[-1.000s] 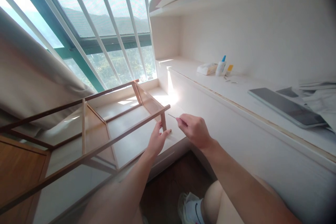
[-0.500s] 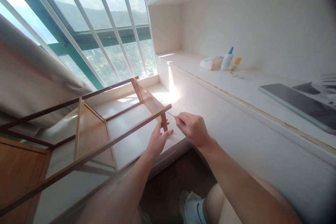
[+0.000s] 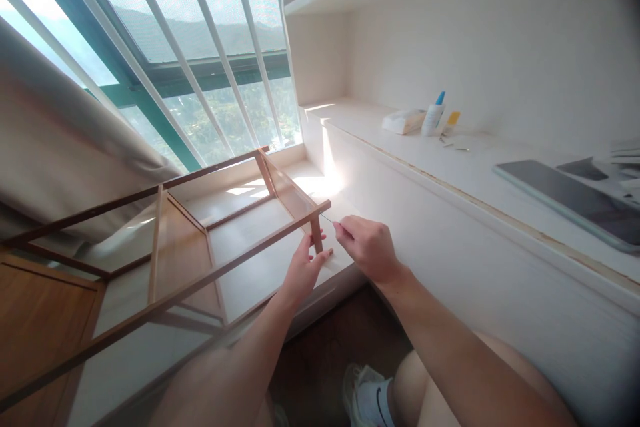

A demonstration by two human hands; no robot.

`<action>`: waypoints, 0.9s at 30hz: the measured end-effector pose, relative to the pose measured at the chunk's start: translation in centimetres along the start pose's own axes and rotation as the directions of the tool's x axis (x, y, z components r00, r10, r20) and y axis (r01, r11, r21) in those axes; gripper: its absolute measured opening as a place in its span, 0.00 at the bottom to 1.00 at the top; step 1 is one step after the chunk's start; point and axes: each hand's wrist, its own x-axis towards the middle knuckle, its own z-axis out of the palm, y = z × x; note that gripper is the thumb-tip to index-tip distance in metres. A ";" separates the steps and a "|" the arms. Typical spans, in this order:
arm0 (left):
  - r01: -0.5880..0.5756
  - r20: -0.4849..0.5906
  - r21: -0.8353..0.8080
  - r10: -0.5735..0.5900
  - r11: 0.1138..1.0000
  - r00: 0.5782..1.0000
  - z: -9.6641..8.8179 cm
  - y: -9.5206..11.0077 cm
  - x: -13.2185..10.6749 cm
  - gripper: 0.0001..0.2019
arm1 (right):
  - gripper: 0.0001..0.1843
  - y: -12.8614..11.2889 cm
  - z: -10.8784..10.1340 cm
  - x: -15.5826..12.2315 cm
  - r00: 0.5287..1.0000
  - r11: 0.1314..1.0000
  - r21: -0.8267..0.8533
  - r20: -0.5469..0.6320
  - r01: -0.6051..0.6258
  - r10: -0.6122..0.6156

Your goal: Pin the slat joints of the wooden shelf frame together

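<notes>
A brown wooden shelf frame (image 3: 235,260) lies on its side on the white window ledge, its near rail running from lower left towards the middle. My left hand (image 3: 303,267) grips the short wooden end piece of this frame, thumb on the near side and fingers behind. Just right of it, my right hand (image 3: 367,243) is closed round a screwdriver (image 3: 327,217). Only the thin metal shaft shows; the fist hides the handle. The shaft's tip meets the frame's right-hand corner, below the end of the near rail. Whatever the tip touches is too small to make out.
On the white shelf to the right stand a tissue pack (image 3: 403,121), a white glue bottle (image 3: 431,117) with a blue tip, and a yellow-capped tube (image 3: 451,121). Small metal pieces (image 3: 461,147) and a tablet (image 3: 565,200) lie nearby. A barred window and curtain (image 3: 75,127) border the left.
The view has shifted slightly, so the frame sits a little further right. Both hands keep their holds, and the screwdriver shaft stays at the same corner.
</notes>
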 end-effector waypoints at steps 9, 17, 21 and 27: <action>-0.004 0.016 -0.014 0.005 1.000 1.000 -0.1 0.0 -0.1 0.23 | 0.20 -0.1 0.5 -0.3 0.998 0.998 -0.059 -0.052 0.023 -0.026; 0.017 0.008 0.025 -0.018 1.000 1.000 -0.1 0.1 -0.2 0.23 | 0.19 -0.1 0.8 -0.5 0.998 0.998 -0.065 -0.062 0.027 -0.031; 0.005 0.007 -0.004 -0.005 1.000 1.000 0.0 0.0 -0.1 0.24 | 0.19 -0.4 1.2 -0.8 0.996 0.998 -0.055 -0.078 0.030 -0.034; -0.012 0.013 -0.017 0.012 1.000 1.000 0.1 -0.1 -0.1 0.24 | 0.19 -0.7 1.5 -0.9 0.994 0.997 -0.078 -0.106 0.000 -0.008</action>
